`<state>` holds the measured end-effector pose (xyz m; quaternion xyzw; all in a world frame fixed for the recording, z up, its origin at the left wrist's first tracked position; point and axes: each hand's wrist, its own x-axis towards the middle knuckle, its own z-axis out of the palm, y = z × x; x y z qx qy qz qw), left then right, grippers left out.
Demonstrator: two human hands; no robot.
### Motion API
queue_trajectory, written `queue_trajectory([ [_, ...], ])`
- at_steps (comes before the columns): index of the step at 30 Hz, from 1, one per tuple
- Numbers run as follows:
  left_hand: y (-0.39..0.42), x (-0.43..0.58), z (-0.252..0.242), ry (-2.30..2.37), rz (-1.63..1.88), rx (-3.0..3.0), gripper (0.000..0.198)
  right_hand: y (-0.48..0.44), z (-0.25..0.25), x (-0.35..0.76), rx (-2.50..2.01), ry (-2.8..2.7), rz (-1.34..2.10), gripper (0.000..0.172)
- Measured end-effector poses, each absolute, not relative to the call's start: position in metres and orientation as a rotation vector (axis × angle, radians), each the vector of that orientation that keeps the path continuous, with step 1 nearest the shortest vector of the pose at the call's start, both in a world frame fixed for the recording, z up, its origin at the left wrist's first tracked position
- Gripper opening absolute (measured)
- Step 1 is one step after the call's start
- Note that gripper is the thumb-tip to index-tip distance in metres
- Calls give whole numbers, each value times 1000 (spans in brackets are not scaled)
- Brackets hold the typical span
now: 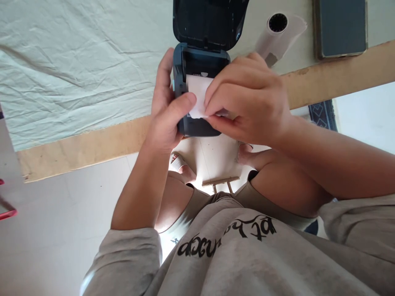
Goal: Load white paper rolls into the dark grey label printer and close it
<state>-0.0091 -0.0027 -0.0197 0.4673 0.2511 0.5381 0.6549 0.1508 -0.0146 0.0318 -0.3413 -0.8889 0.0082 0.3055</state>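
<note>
A small dark label printer [202,130], its black lid [210,24] swung up, is held near the table's front edge. Wrapped around its left side, my left hand [168,109] grips the body, with the thumb resting by the white paper [197,90]. That paper lies across the front of the printer's opening. My right hand [249,98] pinches the paper's right part between thumb and fingers, hiding much of it and the printer's right side.
A roll of pale film or labels [285,35] with a black core lies on the table at the back right. Beside it is a dark flat phone-like slab [342,26]. Wrinkled pale cloth [77,61] covers the table behind its wooden edge [92,137].
</note>
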Motion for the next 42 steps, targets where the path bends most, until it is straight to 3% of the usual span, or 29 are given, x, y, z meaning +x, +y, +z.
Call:
queue_trajectory([
  [2,-1,-11,-21,569,1212,1108,59,-15,32,153,-847,-2353,36,9],
  [6,5,-13,-28,567,1191,1192,66,-7,40,165,-982,-2139,72,12],
  [10,8,-14,-30,526,1145,1234,77,5,40,175,-1133,-2012,127,31],
  [14,5,-13,-27,581,1184,1189,68,5,39,174,-943,-1864,326,27],
  [17,4,-13,-25,577,1165,1185,69,-1,40,170,-1037,-1998,437,26],
  [21,3,-13,-22,470,1159,1164,70,-2,31,167,-1123,-2102,652,41],
  [27,-5,-7,-13,580,1169,1087,53,9,12,166,-1031,-1948,1070,57],
  [32,-2,-7,-19,538,1202,1142,60,12,11,167,-970,-1936,1140,59],
  [42,0,-6,-19,516,1222,1114,55,10,9,166,-1015,-1965,1051,59],
])
